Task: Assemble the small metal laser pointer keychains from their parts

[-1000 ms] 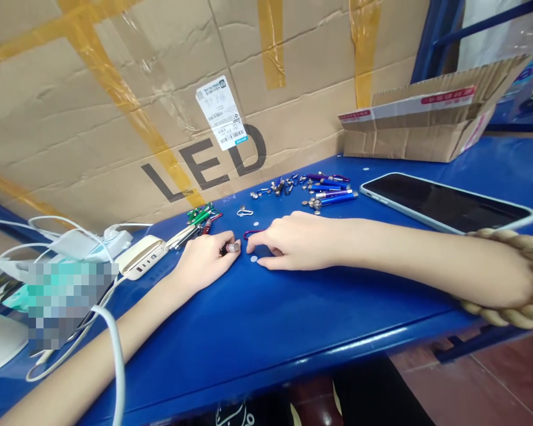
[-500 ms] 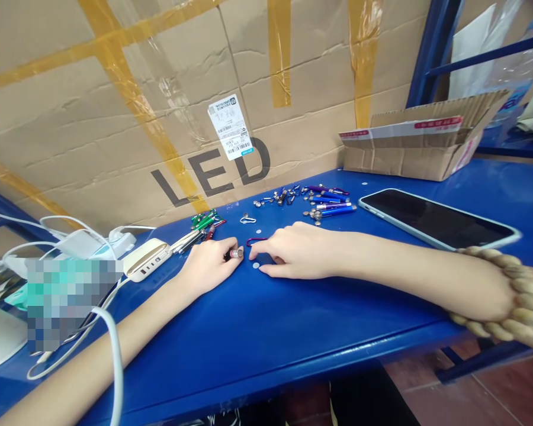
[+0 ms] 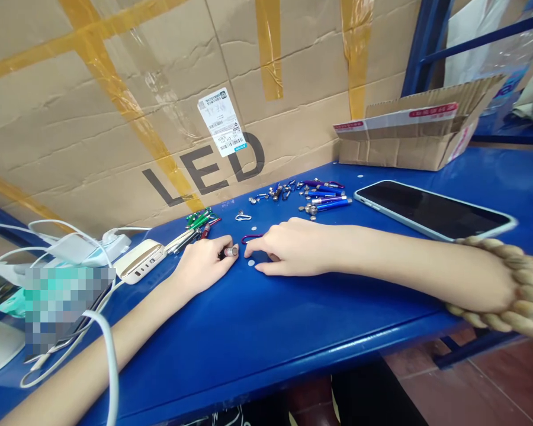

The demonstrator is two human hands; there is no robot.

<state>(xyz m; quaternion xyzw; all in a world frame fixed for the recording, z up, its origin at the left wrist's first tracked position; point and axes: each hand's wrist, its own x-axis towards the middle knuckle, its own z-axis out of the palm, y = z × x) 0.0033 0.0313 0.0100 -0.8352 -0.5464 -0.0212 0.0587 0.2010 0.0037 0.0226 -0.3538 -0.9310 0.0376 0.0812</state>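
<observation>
My left hand (image 3: 202, 263) is closed around a small dark cylinder with a pinkish metal end (image 3: 230, 252), probably a mini flashlight. My right hand (image 3: 291, 248) lies flat on the blue table (image 3: 337, 307), its fingertips just right of that cylinder. A purple-red carabiner (image 3: 251, 238) sits partly under the right fingers. A small round silver disc (image 3: 251, 262) lies just below them. A wooden bead bracelet (image 3: 500, 281) circles my right arm.
Blue and purple mini flashlights (image 3: 326, 198) and small metal parts (image 3: 270, 194) lie at the back. Green pieces (image 3: 199, 219) and a power bank (image 3: 140, 261) are on the left, with white cables. A black phone (image 3: 433, 210) and a cardboard box (image 3: 402, 133) are on the right.
The view has shifted slightly, so the table items sit a little differently in the picture. Both hands have stayed in about the same place, and the left still grips the cylinder.
</observation>
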